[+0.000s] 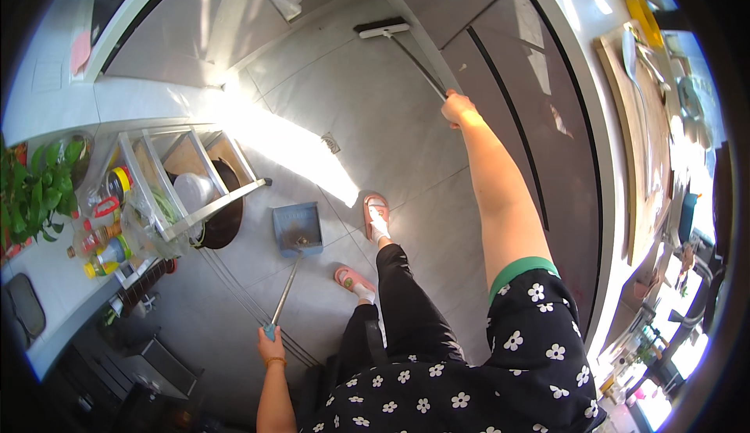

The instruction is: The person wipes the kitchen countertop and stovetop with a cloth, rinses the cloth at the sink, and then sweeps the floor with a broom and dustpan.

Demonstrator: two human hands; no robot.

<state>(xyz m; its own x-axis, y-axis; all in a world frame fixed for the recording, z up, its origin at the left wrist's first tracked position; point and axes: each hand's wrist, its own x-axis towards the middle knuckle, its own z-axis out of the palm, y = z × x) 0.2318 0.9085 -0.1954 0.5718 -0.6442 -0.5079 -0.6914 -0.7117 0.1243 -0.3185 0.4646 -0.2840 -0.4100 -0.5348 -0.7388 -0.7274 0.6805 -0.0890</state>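
Observation:
My right hand (458,108) grips the metal handle of a broom (384,30), held out ahead of me. Its white head with dark bristles rests on the tiled floor near the far corner, close to the base of the cabinets. Low on the left, my left hand (271,345) is closed around the blue grip of a long-handled dustpan (297,217). The blue pan lies on the floor left of my feet, with some dark debris (302,241) inside it.
A floor drain (330,143) lies near a bright patch of sunlight. On the left stands a metal shelf rack (193,175) with bottles and a dark wok (225,210). Cabinets (504,99) line the right side, under a counter with a wooden cutting board (636,146). My pink slippers (375,213) are mid-floor.

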